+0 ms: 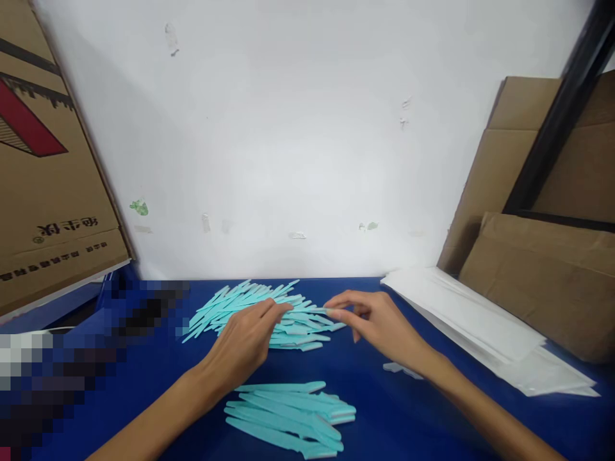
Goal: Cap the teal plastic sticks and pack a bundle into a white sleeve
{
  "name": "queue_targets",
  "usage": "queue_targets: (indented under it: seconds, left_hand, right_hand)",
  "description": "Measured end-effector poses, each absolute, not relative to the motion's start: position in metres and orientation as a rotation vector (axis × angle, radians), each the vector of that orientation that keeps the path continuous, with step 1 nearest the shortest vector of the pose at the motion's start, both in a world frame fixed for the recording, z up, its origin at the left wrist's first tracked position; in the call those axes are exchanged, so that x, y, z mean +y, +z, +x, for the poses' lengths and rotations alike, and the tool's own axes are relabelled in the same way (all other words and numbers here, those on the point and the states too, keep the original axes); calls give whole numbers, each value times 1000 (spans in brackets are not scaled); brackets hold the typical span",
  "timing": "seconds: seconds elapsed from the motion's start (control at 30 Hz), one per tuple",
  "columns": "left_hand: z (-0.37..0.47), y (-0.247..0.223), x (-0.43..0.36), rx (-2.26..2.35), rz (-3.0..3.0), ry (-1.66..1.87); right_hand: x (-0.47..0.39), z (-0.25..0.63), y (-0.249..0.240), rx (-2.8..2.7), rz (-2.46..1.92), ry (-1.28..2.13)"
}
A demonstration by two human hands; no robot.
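A loose pile of several thin turquoise plastic sticks (250, 304) lies on the blue table surface (384, 416) near the wall. My left hand (245, 339) rests on the right part of this pile, fingers bent over the sticks. My right hand (372, 320) is beside the pile's right edge and pinches the end of one turquoise stick (314, 311) between thumb and forefinger; the left fingertips touch the same stick's other end. A second, neater stack of turquoise sticks (293, 416) lies closer to me, below the left forearm.
A stack of white sleeves or bags (480, 326) lies at the right, flat cardboard (542, 275) behind it. A cardboard box (43, 192) stands at the left. One small white piece (396, 368) lies under my right wrist. A blurred-out area covers the lower left.
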State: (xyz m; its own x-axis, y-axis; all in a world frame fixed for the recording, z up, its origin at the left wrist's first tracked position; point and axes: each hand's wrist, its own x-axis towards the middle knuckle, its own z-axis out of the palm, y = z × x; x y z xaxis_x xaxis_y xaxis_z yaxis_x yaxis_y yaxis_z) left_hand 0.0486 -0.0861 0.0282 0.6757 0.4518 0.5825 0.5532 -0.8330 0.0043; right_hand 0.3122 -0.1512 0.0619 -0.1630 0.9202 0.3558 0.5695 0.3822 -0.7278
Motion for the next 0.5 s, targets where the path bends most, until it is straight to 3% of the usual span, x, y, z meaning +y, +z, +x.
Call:
queue_targets:
  seconds: [0.17,0.5]
  left_hand:
    - [31,28,-66,-1084,-2622,-743]
    - [35,31,-75,-983,-2699,-698]
  right_hand:
    - [-143,357,71,-1941,-1848,4]
    - [-136,414,61,-1896,-2528,184]
